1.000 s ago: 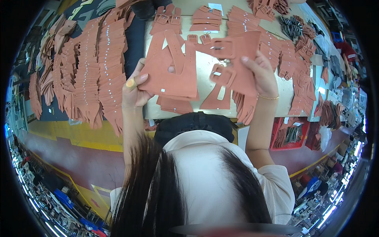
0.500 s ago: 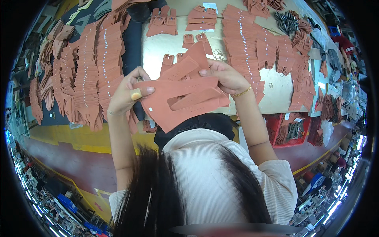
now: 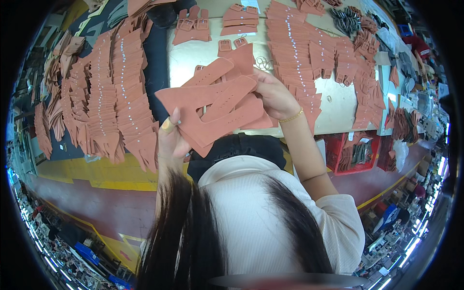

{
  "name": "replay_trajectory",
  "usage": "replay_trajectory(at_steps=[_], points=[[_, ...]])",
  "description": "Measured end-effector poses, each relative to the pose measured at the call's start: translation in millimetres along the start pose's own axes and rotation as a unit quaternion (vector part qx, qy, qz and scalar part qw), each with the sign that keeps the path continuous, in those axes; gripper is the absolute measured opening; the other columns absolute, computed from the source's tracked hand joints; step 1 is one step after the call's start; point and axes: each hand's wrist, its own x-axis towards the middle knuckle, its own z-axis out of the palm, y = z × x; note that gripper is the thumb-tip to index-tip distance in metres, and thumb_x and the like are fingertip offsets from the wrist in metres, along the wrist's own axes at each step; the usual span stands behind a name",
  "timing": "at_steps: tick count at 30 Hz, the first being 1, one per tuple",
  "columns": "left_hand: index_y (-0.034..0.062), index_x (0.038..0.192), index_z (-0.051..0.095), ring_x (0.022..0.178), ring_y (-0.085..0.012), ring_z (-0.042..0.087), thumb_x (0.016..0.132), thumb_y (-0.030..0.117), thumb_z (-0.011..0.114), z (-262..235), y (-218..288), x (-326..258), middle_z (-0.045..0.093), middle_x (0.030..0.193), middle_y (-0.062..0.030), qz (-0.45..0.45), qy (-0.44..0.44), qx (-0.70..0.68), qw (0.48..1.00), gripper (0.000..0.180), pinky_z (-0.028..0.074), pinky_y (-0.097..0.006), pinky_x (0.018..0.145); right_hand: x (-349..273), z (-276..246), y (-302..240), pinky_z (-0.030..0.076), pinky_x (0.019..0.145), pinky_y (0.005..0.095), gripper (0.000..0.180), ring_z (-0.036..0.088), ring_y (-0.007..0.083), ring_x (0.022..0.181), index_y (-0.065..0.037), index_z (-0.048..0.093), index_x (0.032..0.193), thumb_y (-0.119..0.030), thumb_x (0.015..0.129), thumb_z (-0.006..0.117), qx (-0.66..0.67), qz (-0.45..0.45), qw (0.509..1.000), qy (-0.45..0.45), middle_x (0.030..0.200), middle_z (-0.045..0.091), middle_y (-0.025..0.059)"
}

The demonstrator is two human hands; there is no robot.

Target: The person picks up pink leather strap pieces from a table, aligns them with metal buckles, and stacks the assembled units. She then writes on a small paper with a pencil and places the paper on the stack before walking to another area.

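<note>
Several flat, salmon-coloured leather strap pieces (image 3: 193, 124) lie overlapped above my lap, with forked strap ends and rows of punched holes. My right hand (image 3: 276, 98), wearing a gold bracelet, is closed on their right side. At the lower left edge, my left hand (image 3: 173, 140) has its thumb against the rim and its other fingers partly hidden beneath. A yellow band (image 3: 167, 124) wraps that thumb. Just beyond the held pieces, buckled strap pieces (image 3: 225, 46) lie on the table.
Long fanned rows of salmon pieces (image 3: 130, 92) cover the dark left side of the table. Another fanned row (image 3: 292, 53) runs along the right, near a pile of dark buckles (image 3: 346, 24). Below the table's right edge stands a red crate (image 3: 333, 153) with pieces inside.
My left hand has shifted right and down, from the pieces' upper left corner to their lower left edge. The pieces have turned and fanned apart, showing more strap ends.
</note>
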Motion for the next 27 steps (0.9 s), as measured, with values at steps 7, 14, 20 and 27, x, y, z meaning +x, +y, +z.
replay_trajectory(at_steps=[7,14,20,27], points=[[-0.0002,0.147,0.014,0.128,-0.0398,0.042,0.096,0.044,0.045,6.5,25.7,-13.8,0.033,0.145,-0.022,-0.049,-0.183,-0.023,0.982,0.074,0.043,-0.053,0.1,-7.6,-1.8,-8.9,0.044,0.091,0.0298,0.048,0.053,0.0159,0.111,0.001,0.041,0.136,-0.032,0.101,0.041,-0.006,0.026,0.999,0.046,0.127,0.054,0.0076],[0.0005,0.148,0.006,0.129,-0.0419,0.04,0.094,0.048,0.047,3.3,30.5,-10.7,0.031,0.144,-0.0265,-0.075,-0.252,-0.053,0.963,0.083,0.047,-0.056,0.096,-13.8,-4.0,-12.7,0.041,0.103,0.0342,0.078,0.048,0.0224,0.125,0.002,0.033,0.142,-0.059,0.098,0.012,-0.034,0.034,0.999,-0.007,0.139,0.046,0.013],[0.0018,0.147,0.018,0.131,-0.0406,0.039,0.093,0.05,0.048,-10.3,31.7,-10.8,0.032,0.144,-0.0249,-0.066,-0.263,-0.025,0.962,0.078,0.047,-0.054,0.096,-23.3,-1.6,-15.0,0.045,0.095,0.0299,0.05,0.055,0.0166,0.114,0.004,0.041,0.135,-0.028,0.098,0.05,-0.118,0.028,0.992,-0.045,0.129,0.054,0.0117],[0.0011,0.145,0.024,0.134,-0.0381,0.034,0.092,0.052,0.048,-19.6,40.8,-12.4,0.031,0.147,-0.0223,-0.095,-0.313,-0.01,0.945,0.078,0.041,-0.054,0.101,-20.6,-1.5,-11.7,0.048,0.084,0.0263,0.04,0.059,0.0115,0.101,0.002,0.048,0.128,-0.015,0.092,0.057,-0.059,0.001,0.997,-0.042,0.116,0.061,0.0079]])
